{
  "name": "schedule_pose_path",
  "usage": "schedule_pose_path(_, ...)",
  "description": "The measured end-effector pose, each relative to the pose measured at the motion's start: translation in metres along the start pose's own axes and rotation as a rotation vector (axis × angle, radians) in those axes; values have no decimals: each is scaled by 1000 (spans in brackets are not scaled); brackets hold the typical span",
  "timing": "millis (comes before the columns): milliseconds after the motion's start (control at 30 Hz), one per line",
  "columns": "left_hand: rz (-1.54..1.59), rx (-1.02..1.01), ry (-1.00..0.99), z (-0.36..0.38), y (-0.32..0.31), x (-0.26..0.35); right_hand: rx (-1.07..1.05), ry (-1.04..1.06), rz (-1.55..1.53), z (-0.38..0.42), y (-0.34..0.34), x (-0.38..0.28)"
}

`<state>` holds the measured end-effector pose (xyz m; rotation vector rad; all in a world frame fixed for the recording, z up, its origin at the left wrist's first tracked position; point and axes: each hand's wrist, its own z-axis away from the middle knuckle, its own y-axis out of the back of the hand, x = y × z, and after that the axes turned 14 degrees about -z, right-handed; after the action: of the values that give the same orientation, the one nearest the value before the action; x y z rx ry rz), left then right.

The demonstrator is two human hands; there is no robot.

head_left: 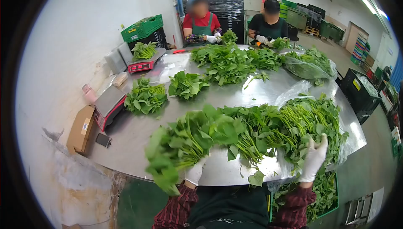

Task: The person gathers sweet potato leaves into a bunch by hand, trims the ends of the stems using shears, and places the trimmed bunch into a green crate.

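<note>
My left hand, in a white glove, is closed around the stems of a bunch of leafy greens above the table's near edge. The bunch's leaves fan out up and to the left, a little blurred. At the right, my gloved right hand is at the near side of a long heap of leafy greens. Its thumb and fingers are apart, and I see nothing held between them. Between my hands, loose stems and leaves hang toward the near edge.
Tied-looking bunches lie left on the metal table. Two red scales stand along the wall, the farther one bearing greens. Two co-workers handle greens across the table. A green crate of greens sits below, right. A phone-like black object lies left.
</note>
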<state>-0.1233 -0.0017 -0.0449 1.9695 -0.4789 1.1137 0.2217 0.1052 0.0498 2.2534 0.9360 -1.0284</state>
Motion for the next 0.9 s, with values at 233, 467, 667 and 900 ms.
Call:
schedule_pose_path(233, 809, -359, 357, 13, -16, 62, -649, 139, -193, 65, -18, -50)
schedule_pose_path(467, 1095, -694, 401, 28, -20, 89, -1101, 368, -197, 118, -51, -77)
schedule_pose_path(667, 1149, -723, 517, 37, -22, 93, -1312, 207, -196, 128, -52, -52)
schedule_pose_path(900, 1068, -777, 447, 46, -30, 83, -1165, 150, -127, 146, -51, -47)
